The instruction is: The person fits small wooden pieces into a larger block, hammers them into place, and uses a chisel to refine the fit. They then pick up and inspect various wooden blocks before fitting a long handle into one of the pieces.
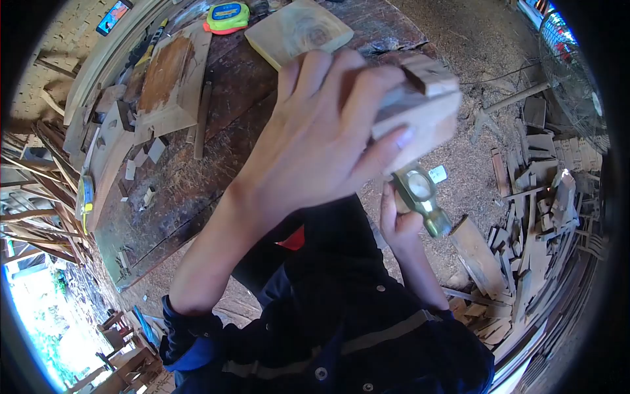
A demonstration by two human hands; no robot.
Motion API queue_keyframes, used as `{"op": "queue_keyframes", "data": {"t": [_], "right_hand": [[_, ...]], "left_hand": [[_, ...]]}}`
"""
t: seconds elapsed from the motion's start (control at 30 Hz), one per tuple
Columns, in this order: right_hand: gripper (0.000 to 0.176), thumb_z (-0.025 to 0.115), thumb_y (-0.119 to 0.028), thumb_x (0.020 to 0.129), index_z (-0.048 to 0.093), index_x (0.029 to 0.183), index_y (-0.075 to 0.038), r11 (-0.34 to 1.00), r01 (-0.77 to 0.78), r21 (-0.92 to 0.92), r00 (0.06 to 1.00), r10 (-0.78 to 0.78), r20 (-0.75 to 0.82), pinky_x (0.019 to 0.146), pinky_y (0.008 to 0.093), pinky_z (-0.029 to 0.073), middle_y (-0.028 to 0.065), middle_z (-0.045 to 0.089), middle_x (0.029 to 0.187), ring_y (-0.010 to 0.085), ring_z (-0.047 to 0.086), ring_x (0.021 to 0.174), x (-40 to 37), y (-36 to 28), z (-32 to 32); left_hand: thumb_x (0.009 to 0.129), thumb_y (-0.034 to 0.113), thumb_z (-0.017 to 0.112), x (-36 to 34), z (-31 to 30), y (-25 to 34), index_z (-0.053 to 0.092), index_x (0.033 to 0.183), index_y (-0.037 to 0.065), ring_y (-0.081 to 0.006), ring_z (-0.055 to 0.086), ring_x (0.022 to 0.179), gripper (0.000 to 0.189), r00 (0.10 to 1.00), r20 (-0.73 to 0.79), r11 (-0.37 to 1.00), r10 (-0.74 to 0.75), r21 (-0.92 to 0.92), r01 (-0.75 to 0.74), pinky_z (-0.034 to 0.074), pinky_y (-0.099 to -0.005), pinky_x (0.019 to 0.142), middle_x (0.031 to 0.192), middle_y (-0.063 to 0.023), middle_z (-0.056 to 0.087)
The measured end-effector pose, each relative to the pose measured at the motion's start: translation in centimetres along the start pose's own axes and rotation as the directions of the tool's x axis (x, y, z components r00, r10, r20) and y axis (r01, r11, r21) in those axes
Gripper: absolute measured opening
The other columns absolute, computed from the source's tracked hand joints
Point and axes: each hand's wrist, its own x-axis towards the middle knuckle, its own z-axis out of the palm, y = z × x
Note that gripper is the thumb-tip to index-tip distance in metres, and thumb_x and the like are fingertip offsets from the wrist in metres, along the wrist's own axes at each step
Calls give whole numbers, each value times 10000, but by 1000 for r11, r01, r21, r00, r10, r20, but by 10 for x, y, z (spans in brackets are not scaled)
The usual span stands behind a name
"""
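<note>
My left hand (315,141) is raised close to the camera and grips a pale wooden block (423,108) with a notched, stepped end. Its fingers wrap over the top of the block and the thumb presses on its side. Just below the block, my right hand (400,223) is closed around a hammer (420,192). The hammer's greenish metal head sits right under the block's lower edge. Most of the handle is hidden behind my left hand. Both arms wear dark blue sleeves.
A dark, sawdust-covered workbench (197,177) stretches behind my hands. On it lie a square pale board (295,29), a yellow-green tape measure (227,16), a flat board (172,79) and small offcuts. Scrap wood (545,203) is heaped on the floor at right, near a fan (574,62).
</note>
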Motion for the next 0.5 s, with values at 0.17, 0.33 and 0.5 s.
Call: {"op": "queue_keyframes", "data": {"t": [0.17,0.33,0.5], "right_hand": [[171,682,-160,957,704,1084,-49,988,65,-142,998,-67,-14,703,416,543,109,702,917,268,704,779,-28,28,-5],[155,694,-77,958,694,1082,17,943,-285,173,956,267,124,667,391,533,131,696,873,278,705,736,-7,1,2],[140,698,-71,968,694,1069,26,940,-295,171,955,284,88,673,385,536,150,703,874,270,716,749,-14,8,10]], "left_hand": [[902,441,737,6,-9,20,564,1377,72,-320,528,1088,625,995,48,994,89,63,-92,372,-482,988,1229,-121,592],[975,413,686,-13,18,-9,551,1388,27,-359,514,1156,581,982,156,989,-109,112,92,383,-493,1041,1236,-177,554],[995,380,688,-8,17,-10,576,1367,36,-371,501,1239,519,982,155,994,-111,16,109,386,-467,1071,1270,-181,534]]}}
